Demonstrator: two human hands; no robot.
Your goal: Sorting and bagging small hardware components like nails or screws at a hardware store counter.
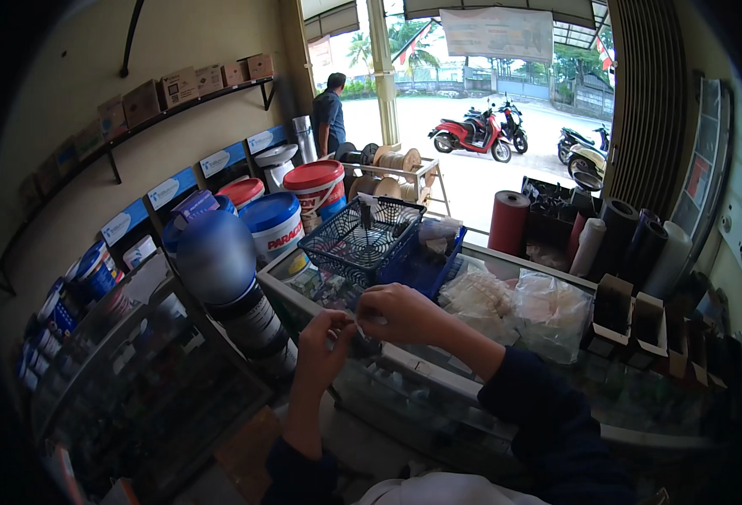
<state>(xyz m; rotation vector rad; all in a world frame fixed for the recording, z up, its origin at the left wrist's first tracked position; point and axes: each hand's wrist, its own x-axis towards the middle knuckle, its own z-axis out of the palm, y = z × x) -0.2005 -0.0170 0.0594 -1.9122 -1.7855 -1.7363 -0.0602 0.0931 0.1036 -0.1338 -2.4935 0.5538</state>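
My left hand (325,344) and my right hand (402,312) meet above the near edge of a glass display counter (421,369). Thumb and forefinger are pinched together on each hand, the tips almost touching. Anything between them is too small to make out. Just beyond stands a dark plastic basket (345,243) with openwork sides, with a blue plastic tray (402,273) against its right side. Clear plastic bags (551,306) and a heap of small pale packets (477,291) lie on the glass to the right of my right hand.
Open cardboard boxes (611,315) line the counter's right part. Rolls of sheet material, including a red roll (508,221), stand behind it. Paint buckets (273,221) and a second glass case (150,353) are on the left. A person (328,117) stands near the doorway, by cable spools (377,186).
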